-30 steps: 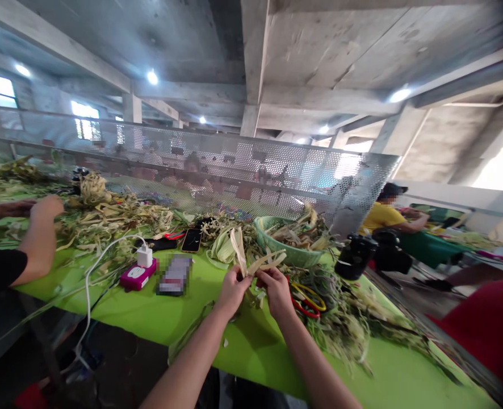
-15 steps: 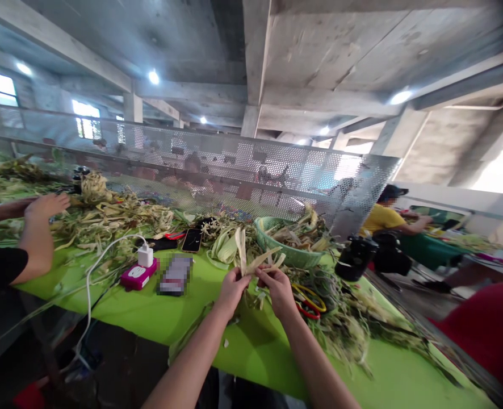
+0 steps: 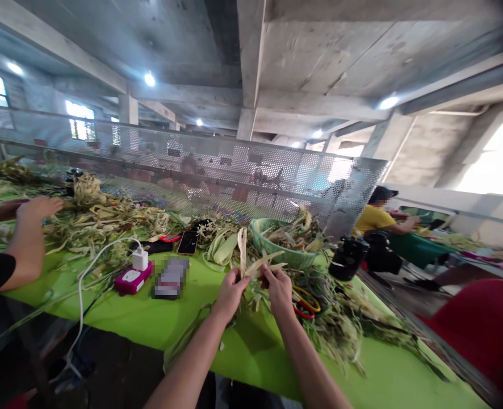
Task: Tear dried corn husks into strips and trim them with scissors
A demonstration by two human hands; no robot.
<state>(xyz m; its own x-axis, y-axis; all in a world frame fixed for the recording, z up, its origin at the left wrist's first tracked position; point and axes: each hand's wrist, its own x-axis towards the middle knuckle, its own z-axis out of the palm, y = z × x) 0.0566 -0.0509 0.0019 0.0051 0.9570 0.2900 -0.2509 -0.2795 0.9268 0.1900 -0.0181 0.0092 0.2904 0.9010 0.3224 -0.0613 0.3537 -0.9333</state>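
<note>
My left hand (image 3: 229,294) and my right hand (image 3: 279,288) are held close together above the green table (image 3: 158,318), both closed on pale dried husk strips (image 3: 251,260). One strip stands upright from my left fingers; others fan out to the right from between the hands. Loose husk scraps (image 3: 340,329) lie under and to the right of my right hand. Red and yellow loops (image 3: 306,302) lie just right of it.
A green basket (image 3: 277,244) of husks stands behind my hands. Phones (image 3: 170,277), a pink power strip (image 3: 131,280) with white charger and cable lie at left. A co-worker's hand (image 3: 38,205) rests on husk piles. A perforated metal screen (image 3: 234,170) backs the table. Black camera (image 3: 347,257) at right.
My hands have drawn slightly closer together and the strips fanning right have lowered a little. The co-worker's hand at left has spread flat on the pile. The view shifted slightly.
</note>
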